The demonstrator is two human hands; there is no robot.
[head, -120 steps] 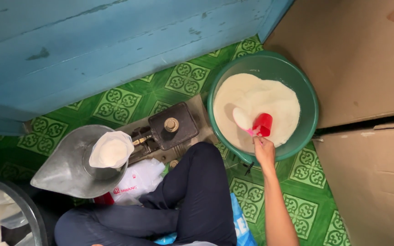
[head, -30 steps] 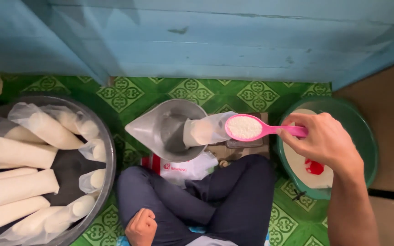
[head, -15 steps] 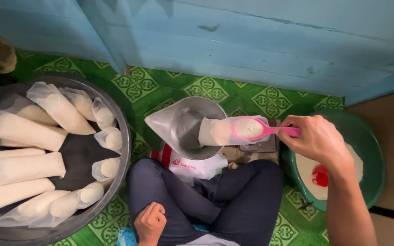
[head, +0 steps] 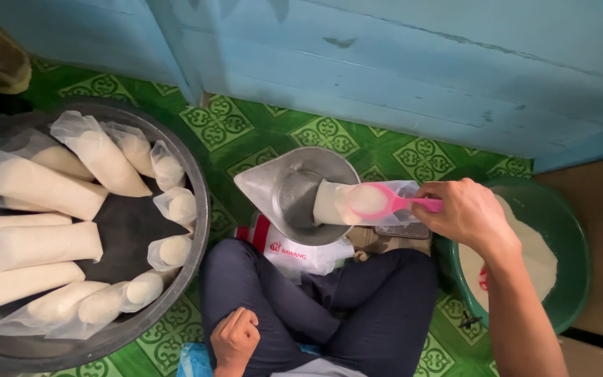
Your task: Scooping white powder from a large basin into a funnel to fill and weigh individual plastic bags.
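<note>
My right hand holds a pink spoon heaped with white flour at the mouth of a clear plastic bag. The bag lies partly filled in the metal scoop pan of a weighing scale. My left hand rests as a loose fist on my knee and holds nothing. A green basin of white flour stands at my right, with a red scoop partly hidden behind my forearm.
A big dark round tub at my left holds several filled clear bags of flour. A white plastic packet lies under the scale. A blue wooden wall runs along the back, green patterned floor below.
Four seconds ago my right hand was at the green basin with the red scoop. It has since carried a pink spoonful to the bag, and the view has shifted left to show the tub.
</note>
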